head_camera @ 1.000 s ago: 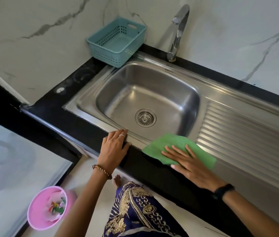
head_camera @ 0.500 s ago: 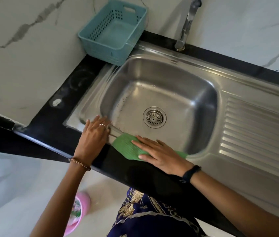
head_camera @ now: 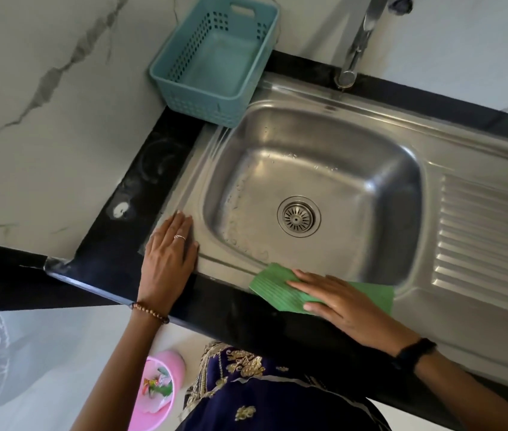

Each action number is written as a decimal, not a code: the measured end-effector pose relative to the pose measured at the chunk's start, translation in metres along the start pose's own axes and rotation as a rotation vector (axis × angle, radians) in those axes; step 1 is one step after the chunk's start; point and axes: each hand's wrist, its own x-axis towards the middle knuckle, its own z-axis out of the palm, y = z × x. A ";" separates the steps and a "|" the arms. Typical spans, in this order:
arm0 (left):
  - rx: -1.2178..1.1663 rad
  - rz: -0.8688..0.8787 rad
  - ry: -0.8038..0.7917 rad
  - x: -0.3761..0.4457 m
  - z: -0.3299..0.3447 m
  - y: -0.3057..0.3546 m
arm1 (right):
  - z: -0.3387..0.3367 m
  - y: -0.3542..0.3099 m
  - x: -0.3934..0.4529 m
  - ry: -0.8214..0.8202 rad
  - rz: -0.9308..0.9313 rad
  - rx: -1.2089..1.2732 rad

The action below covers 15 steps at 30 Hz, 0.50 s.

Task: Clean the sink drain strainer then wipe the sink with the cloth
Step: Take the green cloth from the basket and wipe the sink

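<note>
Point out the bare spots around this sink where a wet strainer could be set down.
The ribbed drainboard right of the basin is bare. So is the basin floor around the drain strainer. The front rim is crowded: the left hand rests at its left corner, the right hand presses the green cloth. The teal basket fills the back-left corner.

A round metal drain strainer (head_camera: 298,216) sits seated in the floor of the steel sink (head_camera: 324,126), while a green ribbed cloth (head_camera: 277,289) lies flat on its near rim.
</note>
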 end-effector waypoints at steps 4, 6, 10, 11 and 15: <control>0.013 -0.008 -0.026 0.001 -0.002 -0.004 | -0.004 -0.004 0.006 -0.019 0.038 0.068; 0.034 -0.013 -0.053 0.002 -0.006 -0.005 | -0.003 -0.017 0.021 -0.021 0.045 0.117; 0.018 0.005 -0.037 0.007 -0.016 -0.004 | 0.004 -0.051 0.064 -0.037 0.023 0.115; 0.004 0.024 -0.030 0.010 -0.020 -0.005 | 0.005 -0.061 0.078 -0.036 0.017 0.103; -0.107 0.011 -0.042 0.025 -0.035 -0.016 | 0.015 -0.105 0.133 -0.027 0.031 0.031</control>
